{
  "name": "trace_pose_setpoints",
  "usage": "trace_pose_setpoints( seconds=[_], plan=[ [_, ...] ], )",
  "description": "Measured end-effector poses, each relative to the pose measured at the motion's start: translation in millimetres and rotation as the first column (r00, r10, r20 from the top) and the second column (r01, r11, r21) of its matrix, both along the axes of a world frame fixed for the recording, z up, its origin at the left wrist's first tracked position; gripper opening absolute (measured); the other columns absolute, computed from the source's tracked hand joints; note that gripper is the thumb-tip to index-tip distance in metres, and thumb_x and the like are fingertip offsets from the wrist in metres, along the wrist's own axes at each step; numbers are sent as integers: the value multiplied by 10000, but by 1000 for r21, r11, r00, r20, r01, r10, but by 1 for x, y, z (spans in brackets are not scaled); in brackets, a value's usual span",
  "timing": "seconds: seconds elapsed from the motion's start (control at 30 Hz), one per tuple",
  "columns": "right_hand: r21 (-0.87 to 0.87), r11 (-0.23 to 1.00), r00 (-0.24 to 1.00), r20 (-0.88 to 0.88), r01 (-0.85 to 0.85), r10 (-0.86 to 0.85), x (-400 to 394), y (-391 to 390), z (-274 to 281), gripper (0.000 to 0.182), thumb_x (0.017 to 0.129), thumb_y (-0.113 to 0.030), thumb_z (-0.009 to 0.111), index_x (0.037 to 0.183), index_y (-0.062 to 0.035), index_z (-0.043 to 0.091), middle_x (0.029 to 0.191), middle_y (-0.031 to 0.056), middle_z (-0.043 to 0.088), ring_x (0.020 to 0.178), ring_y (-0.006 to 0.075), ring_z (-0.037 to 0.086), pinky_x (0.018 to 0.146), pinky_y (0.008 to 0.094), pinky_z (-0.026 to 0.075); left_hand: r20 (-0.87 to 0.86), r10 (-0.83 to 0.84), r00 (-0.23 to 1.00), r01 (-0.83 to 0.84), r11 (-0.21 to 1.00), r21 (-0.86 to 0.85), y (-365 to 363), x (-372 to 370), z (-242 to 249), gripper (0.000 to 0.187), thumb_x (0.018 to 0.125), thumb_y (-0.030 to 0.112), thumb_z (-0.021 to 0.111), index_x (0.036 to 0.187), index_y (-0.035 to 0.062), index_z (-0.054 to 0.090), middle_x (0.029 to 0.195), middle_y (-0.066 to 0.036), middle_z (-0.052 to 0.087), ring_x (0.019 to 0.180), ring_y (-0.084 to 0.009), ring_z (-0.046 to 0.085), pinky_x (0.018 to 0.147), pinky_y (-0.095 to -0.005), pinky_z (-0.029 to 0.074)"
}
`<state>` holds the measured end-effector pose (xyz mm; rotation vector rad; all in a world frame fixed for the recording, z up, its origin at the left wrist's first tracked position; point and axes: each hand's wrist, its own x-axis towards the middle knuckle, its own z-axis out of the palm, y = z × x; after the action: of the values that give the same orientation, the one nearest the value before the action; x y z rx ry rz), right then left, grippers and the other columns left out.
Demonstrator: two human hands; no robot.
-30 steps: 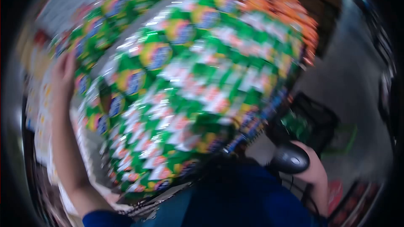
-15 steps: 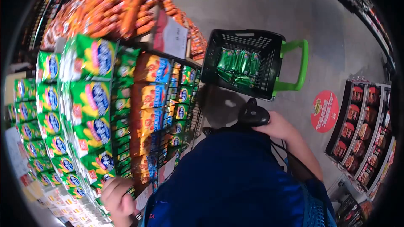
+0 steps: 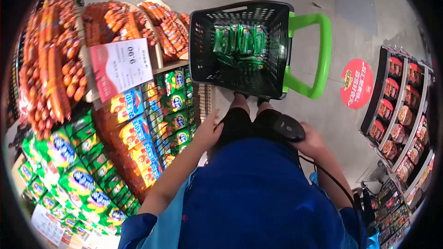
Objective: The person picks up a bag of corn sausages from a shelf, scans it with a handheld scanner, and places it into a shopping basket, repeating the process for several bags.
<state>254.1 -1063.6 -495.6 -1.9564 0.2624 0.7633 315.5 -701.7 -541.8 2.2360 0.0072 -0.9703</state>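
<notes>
My left hand (image 3: 209, 130) is empty, its fingers loosely apart, beside the shelf of green snack packs (image 3: 176, 103) and in front of my body. My right hand (image 3: 313, 141) is closed round a black rounded handheld device (image 3: 290, 128) with a black cable at my right hip. Ahead of my feet stands a black shopping basket (image 3: 240, 80) with a green handle (image 3: 324, 55). Several green packs (image 3: 240, 41) lie at its bottom, standing in a row and lying flat. Neither hand touches the basket.
To the left, a display holds orange sausages (image 3: 50, 55), a price sign (image 3: 121, 67), orange snack bags (image 3: 138, 143) and large green bags (image 3: 83, 180). A shelf of red boxed and bowl foods (image 3: 392, 106) stands right. A round red sticker (image 3: 356, 84) marks the floor.
My left hand has moved from beside the large green bags up and right, and its fingers have loosened. The basket, shelves and sticker have shifted in view. My right hand still holds the device.
</notes>
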Motion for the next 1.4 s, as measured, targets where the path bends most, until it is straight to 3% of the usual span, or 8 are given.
trace_pose_setpoints(
  seconds=[0.13, 0.2, 0.33, 0.5, 0.53, 1.03, 1.27, 1.4],
  plan=[
    [-75, 982, 953, -242, 171, -184, -37, -4, -19, 409, 651, -168, 749, 1025, -46, 635, 993, 159, 642, 942, 296, 627, 821, 365, 484, 228, 78, 971, -68, 996, -51, -31, 76, -83, 517, 866, 134, 588, 1330, 14, 393, 1151, -176, 555, 873, -321, 620, 820, -378, 492],
    [-105, 941, 869, -362, 323, -339, -59, 0, -35, 432, 640, -141, 751, 1044, -47, 631, 997, 150, 648, 949, 291, 629, 845, 369, 480, 93, 202, 975, -192, 975, -108, -44, 118, -153, 514, 866, 148, 584, 1332, 30, 401, 1073, -147, 594, 813, -212, 612, 759, -337, 498],
    [-277, 835, 559, -638, 475, -530, -90, 13, -54, 497, 656, -102, 770, 1113, -26, 591, 1047, 98, 658, 953, 187, 625, 865, 335, 482, -188, -117, 975, 157, 964, 215, -55, 204, -331, 391, 862, 287, 571, 1132, 4, 573, 910, -198, 657, 884, -306, 637, 803, -372, 484],
    [-388, 594, 231, -665, 705, -710, -95, 25, -69, 507, 670, -101, 795, 1128, -40, 586, 1024, 66, 660, 902, 149, 624, 800, 304, 505, -89, 33, 996, -1, 941, 339, -118, 254, -455, 677, 799, 400, 653, 1282, 5, 389, 1329, -241, 446, 1170, -366, 494, 935, -425, 443],
    [-525, 680, 244, -670, 513, -701, -71, 31, -74, 511, 678, -101, 785, 1141, -36, 578, 1046, 77, 654, 926, 166, 626, 825, 318, 501, -96, 48, 994, -7, 921, 389, -130, 253, -465, 701, 774, 406, 681, 1272, 12, 383, 1314, -231, 445, 1170, -369, 488, 937, -429, 443],
    [-475, 673, 380, -574, 567, -725, -63, 41, -70, 378, 712, -122, 772, 1049, -31, 627, 911, 54, 666, 813, 152, 617, 742, 313, 493, 210, 117, 971, -151, 977, 152, -109, 214, -432, 286, 754, 198, 640, 973, 26, 579, 912, -245, 602, 921, -444, 568, 824, -490, 464],
    [-486, 676, 435, -523, 555, -733, -127, 10, -69, 290, 717, -167, 762, 952, -37, 651, 833, 42, 659, 713, 138, 604, 650, 313, 489, 11, 291, 957, -291, 951, 107, -64, 200, -380, 265, 763, 223, 664, 827, 19, 506, 791, -164, 593, 731, -325, 586, 709, -443, 495],
    [-440, 797, 465, -650, 414, -601, -66, 18, -37, 292, 721, -180, 758, 948, -28, 655, 818, 54, 665, 722, 145, 609, 678, 320, 490, -493, 686, 535, -806, 589, -57, -62, 192, -275, 153, 847, 135, 604, 782, 104, 470, 762, -9, 535, 720, -159, 560, 634, -370, 504]
  ],
)
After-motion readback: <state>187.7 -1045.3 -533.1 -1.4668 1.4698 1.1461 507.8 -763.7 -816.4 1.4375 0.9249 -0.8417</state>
